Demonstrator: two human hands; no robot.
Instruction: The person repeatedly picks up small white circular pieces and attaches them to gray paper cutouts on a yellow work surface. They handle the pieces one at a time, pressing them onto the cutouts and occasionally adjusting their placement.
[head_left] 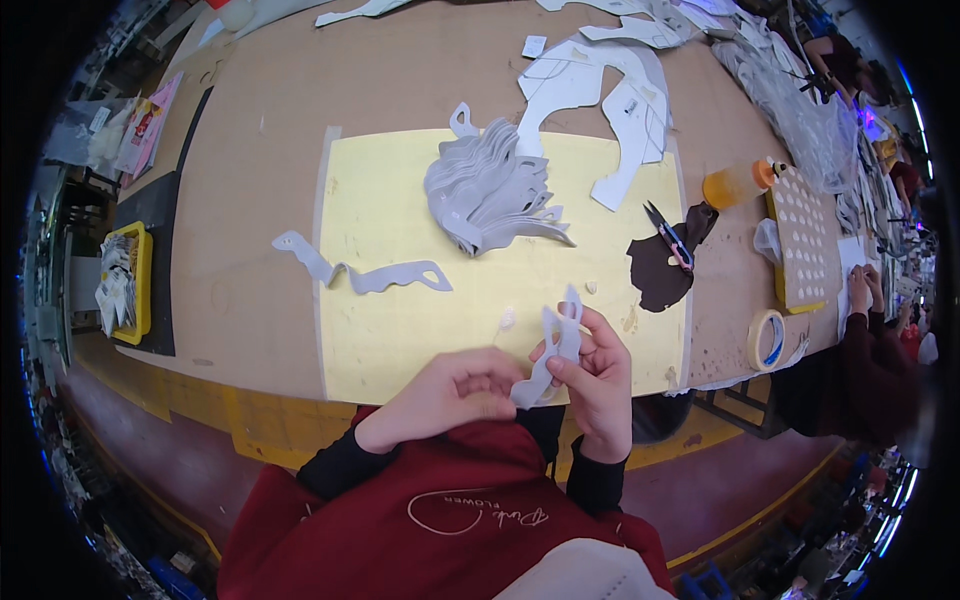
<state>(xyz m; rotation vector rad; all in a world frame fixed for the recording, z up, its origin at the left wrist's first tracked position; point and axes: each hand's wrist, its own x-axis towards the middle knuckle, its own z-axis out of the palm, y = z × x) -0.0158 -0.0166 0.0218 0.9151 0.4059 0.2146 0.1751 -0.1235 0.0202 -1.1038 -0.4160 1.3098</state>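
Observation:
Over the front edge of the table my right hand point(598, 375) pinches a grey cut strip point(537, 382) between thumb and fingers. The strip is bent double, with its two holed ends upright near the fingertips. My left hand point(450, 392), a little blurred, has its fingers curled in at the strip's lower bend; its grip there is partly hidden. Beyond my hands a thick stack of similar grey strips point(485, 195) lies on the yellow sheet point(390, 340). A single wavy grey strip point(385, 277) lies apart, left of the stack.
Thread snips point(672, 238) rest on a dark brown scrap point(655, 275) to the right. Beyond them stand an orange bottle point(730, 187) and a tray of pale dots point(803, 240). A tape roll point(767, 340) lies nearer. White pattern pieces point(640, 110) lie behind; a yellow basket point(146, 285) sits left.

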